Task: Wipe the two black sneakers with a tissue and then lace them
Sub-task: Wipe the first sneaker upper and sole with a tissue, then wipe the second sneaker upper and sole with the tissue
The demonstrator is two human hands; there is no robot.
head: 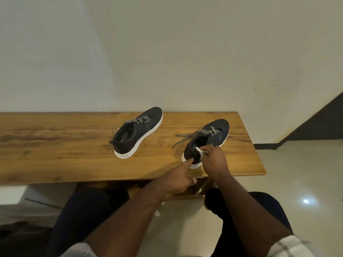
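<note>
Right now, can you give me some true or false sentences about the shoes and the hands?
1. Two black sneakers with white soles sit on the brown wooden table. True: one is farther left, one nearer the right edge.
2. The right hand presses a white tissue on the right sneaker's heel. True.
3. The left hand is lifting the left sneaker. False: one of its fingers touches the right sneaker's heel.
4. Both sneakers lie upside down. False: both stand on their soles.
5. A black-and-white lace trails onto the table. True.
</note>
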